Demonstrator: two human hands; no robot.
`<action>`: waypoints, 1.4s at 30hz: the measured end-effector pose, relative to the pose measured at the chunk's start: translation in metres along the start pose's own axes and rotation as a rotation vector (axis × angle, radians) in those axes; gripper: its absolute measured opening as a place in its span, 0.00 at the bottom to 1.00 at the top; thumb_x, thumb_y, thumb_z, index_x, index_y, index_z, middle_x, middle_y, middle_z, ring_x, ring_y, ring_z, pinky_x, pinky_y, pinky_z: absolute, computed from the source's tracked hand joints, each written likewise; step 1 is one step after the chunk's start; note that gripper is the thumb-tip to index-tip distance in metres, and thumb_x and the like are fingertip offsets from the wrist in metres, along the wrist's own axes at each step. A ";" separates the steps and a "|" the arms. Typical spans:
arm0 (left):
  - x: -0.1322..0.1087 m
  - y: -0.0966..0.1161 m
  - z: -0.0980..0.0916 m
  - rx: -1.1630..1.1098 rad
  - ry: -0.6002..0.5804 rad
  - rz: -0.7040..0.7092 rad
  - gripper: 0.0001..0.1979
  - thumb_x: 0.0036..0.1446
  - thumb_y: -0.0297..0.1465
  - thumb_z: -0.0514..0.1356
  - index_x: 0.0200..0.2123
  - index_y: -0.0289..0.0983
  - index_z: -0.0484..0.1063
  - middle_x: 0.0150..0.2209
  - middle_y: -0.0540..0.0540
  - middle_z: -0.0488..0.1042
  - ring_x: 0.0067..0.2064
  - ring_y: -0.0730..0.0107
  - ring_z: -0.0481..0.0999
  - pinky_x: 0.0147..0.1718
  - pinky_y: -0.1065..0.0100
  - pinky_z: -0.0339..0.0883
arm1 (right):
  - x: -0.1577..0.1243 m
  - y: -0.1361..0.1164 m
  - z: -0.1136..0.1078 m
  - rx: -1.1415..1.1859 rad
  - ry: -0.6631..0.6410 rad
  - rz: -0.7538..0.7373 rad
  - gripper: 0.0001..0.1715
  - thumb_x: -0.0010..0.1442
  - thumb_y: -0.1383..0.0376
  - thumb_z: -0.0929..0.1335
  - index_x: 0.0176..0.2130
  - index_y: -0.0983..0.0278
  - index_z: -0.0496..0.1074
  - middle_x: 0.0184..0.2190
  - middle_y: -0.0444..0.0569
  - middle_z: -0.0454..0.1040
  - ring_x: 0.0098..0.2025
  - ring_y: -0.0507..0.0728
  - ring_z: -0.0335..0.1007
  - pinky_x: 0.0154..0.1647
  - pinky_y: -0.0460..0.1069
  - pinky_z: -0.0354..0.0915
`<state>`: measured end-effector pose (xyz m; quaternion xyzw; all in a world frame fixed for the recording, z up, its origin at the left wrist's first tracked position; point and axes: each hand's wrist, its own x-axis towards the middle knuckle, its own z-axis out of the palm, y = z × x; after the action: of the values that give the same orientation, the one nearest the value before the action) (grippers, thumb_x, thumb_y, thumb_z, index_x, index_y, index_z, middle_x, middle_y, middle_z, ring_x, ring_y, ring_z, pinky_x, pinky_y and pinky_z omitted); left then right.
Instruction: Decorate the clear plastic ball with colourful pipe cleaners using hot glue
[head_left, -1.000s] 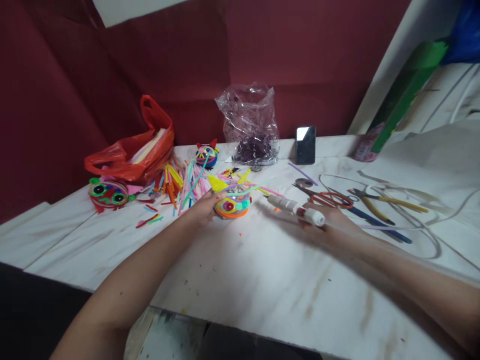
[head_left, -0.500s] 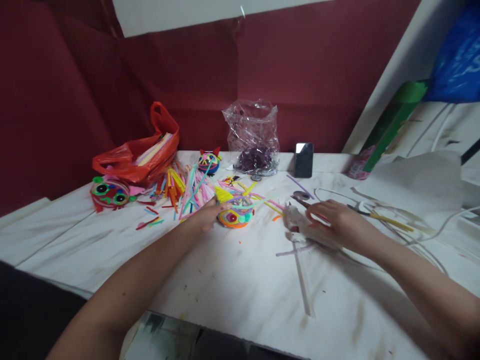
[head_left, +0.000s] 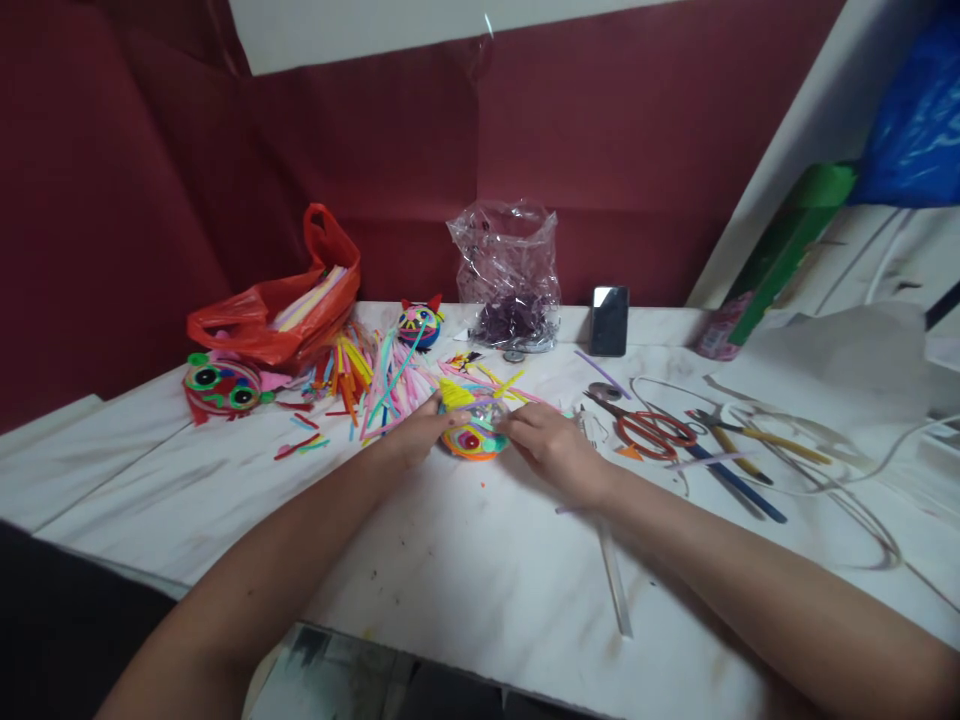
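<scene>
My left hand is closed around the left side of a small ball covered in coloured pipe cleaners, with a yellow cone on top and a red, white-ringed eye. At the ball's right side, the fingers of my right hand are pressed together; what lies between them is hidden. A purple pipe cleaner crosses the ball's upper part. Just right of my right hand is a white hot glue gun, partly covered by it, with a clear glue stick pointing toward the front edge.
Orange-handled scissors, pliers and cables lie at right. Behind stand a phone and a clear bag. At left are a red plastic bag, loose pipe cleaners and two finished-looking character balls, one green-eyed, one red-eared.
My right hand has moved left from over the scissors and glue gun to the ball, uncovering the scissors and tools. My left hand keeps its hold on the ball.
</scene>
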<state>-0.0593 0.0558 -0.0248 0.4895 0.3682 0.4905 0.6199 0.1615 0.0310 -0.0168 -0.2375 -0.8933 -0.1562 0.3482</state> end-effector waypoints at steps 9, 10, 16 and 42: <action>-0.003 0.000 0.005 0.037 0.044 -0.004 0.29 0.45 0.37 0.70 0.51 0.38 0.68 0.42 0.43 0.80 0.40 0.61 0.79 0.41 0.62 0.71 | 0.000 -0.001 -0.004 -0.144 -0.048 -0.132 0.17 0.68 0.73 0.57 0.43 0.68 0.73 0.34 0.55 0.73 0.35 0.58 0.63 0.38 0.52 0.61; -0.004 -0.001 0.007 0.041 0.051 0.013 0.29 0.45 0.36 0.70 0.51 0.38 0.68 0.42 0.43 0.79 0.41 0.62 0.79 0.42 0.62 0.70 | 0.000 -0.001 -0.004 -0.153 -0.059 -0.142 0.16 0.68 0.72 0.57 0.44 0.68 0.73 0.34 0.55 0.73 0.35 0.58 0.63 0.38 0.52 0.61; -0.007 -0.004 0.019 0.127 0.106 0.072 0.34 0.40 0.28 0.70 0.53 0.38 0.64 0.42 0.45 0.78 0.41 0.63 0.77 0.42 0.64 0.69 | 0.001 -0.003 -0.004 -0.143 -0.075 -0.129 0.16 0.67 0.72 0.58 0.43 0.68 0.73 0.34 0.56 0.73 0.36 0.59 0.64 0.38 0.53 0.63; -0.018 0.011 0.036 0.194 0.146 0.050 0.32 0.42 0.33 0.70 0.52 0.39 0.64 0.46 0.43 0.77 0.49 0.57 0.75 0.48 0.59 0.69 | -0.003 -0.006 0.001 -0.079 -0.004 -0.086 0.17 0.67 0.73 0.58 0.41 0.68 0.75 0.34 0.57 0.74 0.36 0.60 0.65 0.36 0.54 0.64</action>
<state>-0.0328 0.0298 -0.0056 0.5192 0.4456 0.5023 0.5287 0.1601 0.0252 -0.0203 -0.2129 -0.8965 -0.2056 0.3298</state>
